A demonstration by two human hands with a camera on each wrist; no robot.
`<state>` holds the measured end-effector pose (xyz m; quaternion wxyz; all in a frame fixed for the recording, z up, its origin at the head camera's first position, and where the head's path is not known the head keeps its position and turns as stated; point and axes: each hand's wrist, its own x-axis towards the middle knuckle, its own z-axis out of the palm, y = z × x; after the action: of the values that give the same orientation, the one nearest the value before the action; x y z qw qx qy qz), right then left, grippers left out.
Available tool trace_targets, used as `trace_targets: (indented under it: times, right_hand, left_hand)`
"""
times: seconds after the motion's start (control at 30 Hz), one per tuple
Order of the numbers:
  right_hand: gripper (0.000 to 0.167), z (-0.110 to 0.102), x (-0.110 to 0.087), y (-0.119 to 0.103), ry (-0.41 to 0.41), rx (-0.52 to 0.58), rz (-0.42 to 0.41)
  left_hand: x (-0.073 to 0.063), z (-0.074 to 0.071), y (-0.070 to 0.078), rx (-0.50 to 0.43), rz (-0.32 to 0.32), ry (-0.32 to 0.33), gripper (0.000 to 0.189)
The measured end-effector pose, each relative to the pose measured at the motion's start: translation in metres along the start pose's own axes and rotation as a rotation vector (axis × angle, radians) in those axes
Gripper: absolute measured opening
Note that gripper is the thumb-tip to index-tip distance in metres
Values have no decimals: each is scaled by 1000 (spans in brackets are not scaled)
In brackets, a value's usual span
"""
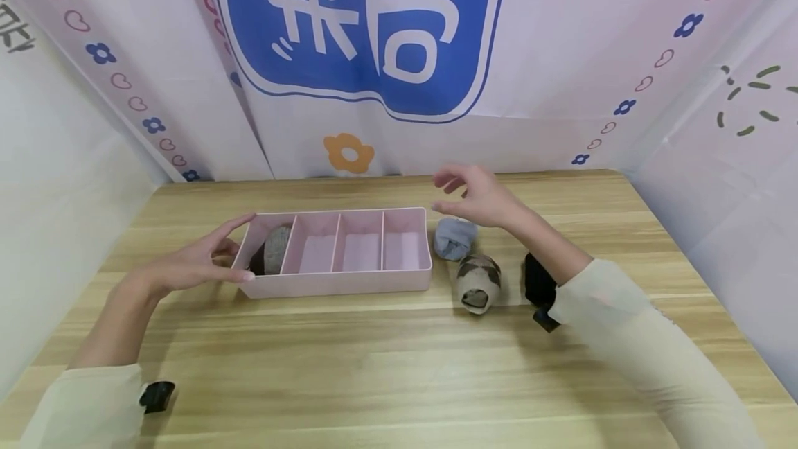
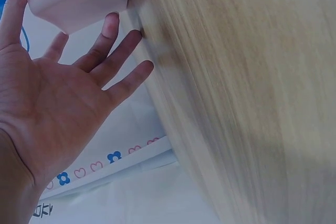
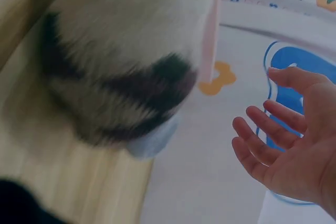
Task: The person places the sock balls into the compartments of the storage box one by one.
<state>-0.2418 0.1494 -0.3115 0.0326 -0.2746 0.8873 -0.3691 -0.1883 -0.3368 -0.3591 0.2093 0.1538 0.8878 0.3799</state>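
A pink box (image 1: pixel 337 285) with several compartments stands on the table. In its leftmost compartment sits a rolled sock (image 1: pixel 274 251), grey with a dark brown part. My left hand (image 1: pixel 190 262) spans the box's left end, thumb at the front rim and fingers at the back corner. Above a rolled grey-blue sock (image 1: pixel 456 238) hovers my right hand (image 1: pixel 479 196), its fingers loosely bent around nothing. Nearer the front lies a rolled beige and brown patterned sock (image 1: pixel 479 283), large and blurred in the right wrist view. A black rolled item (image 1: pixel 539 280) is partly hidden behind the right forearm.
The wooden table (image 1: pixel 374 380) meets a white printed cloth (image 1: pixel 548 75) at the back, with more cloth at both sides. Black straps (image 1: pixel 157 397) show at both sleeves. The other box compartments (image 1: pixel 360 252) hold nothing visible.
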Motion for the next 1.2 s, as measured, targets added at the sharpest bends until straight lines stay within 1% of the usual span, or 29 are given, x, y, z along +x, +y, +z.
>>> trace_targets:
  times: [0.23, 0.4, 0.57, 0.87, 1.2]
  right_hand:
    - [50, 1, -10, 28, -44, -63, 80]
    - [54, 6, -14, 45, -118, -82, 117]
    - [53, 13, -18, 55, -174, -79, 132]
    - [49, 21, -21, 61, -181, -142, 150]
    - [46, 22, -24, 66, -179, -146, 109]
  left_hand:
    - [0, -1, 2, 6, -4, 3, 108]
    - [0, -1, 1, 1, -4, -1, 108]
    - [-2, 0, 1, -9, -1, 0, 108]
    - [-3, 0, 2, -14, 2, 2, 107]
    - [-4, 0, 3, 4, 5, 10, 106]
